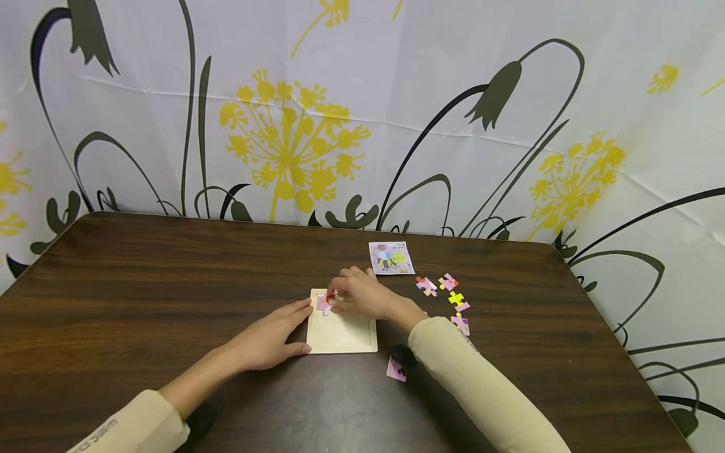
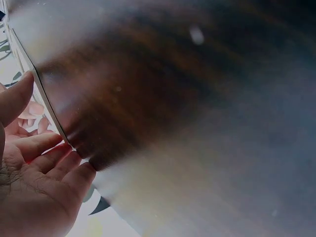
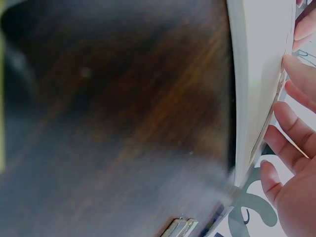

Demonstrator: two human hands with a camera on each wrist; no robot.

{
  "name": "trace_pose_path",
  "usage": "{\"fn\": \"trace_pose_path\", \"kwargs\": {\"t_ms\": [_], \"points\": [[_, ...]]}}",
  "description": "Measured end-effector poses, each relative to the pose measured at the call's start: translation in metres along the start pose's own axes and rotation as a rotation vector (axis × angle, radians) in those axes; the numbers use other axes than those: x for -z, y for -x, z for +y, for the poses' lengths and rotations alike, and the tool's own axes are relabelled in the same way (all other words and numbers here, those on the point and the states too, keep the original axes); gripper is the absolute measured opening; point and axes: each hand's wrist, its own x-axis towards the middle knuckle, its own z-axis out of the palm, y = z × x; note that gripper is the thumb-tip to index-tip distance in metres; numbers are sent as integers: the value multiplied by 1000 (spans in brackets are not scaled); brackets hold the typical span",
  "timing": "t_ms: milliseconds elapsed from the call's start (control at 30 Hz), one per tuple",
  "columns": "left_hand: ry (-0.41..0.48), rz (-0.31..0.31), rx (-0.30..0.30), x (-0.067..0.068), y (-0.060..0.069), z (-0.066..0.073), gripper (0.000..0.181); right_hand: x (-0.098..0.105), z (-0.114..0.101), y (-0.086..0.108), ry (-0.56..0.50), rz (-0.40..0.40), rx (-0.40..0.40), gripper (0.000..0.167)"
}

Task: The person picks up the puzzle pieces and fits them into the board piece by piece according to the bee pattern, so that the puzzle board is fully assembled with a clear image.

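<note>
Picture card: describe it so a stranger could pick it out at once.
On the dark table, look past the pale board toward the far edge. The picture card lies just beyond the right hand. Unlike the nearby puzzle pieces, it has four straight sides and shows a yellow-and-black striped figure.

The dark brown, broad tabletop (image 1: 141, 283) has a smooth wood-grain surface with a semi-gloss sheen that throws back pale, blurry glare, while the pale cream, square puzzle tray (image 1: 342, 333) looks like smooth, matt, light wood. The pink-and-yellow interlocking puzzle pieces (image 1: 449, 282) carry a smooth printed face, and the square, lilac-bordered picture card (image 1: 391, 258) looks like thin printed paper. Behind, the white, flower-printed hanging sheet (image 1: 425, 63) looks like matt, lightly creased cloth.
</note>
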Motion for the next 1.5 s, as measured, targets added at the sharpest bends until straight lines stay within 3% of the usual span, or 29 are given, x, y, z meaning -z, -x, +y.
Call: {"fn": "trace_pose_path", "kwargs": {"t_ms": [867, 1067, 1267, 1500], "points": [[-8, -10, 3, 2, 0, 1, 67, 2, -2, -2, 48, -2, -32, 15], [-5, -21, 19, 1, 0, 1, 67, 9, 0, 3, -1, 7, -41, 16], [-4, -21, 23, 0, -1, 2, 67, 25, 14, 17, -52, 55, -30, 15], [-8, -20, 30, -1, -1, 2, 67, 44, 46, 42, -56, 80, -92, 15]]}}
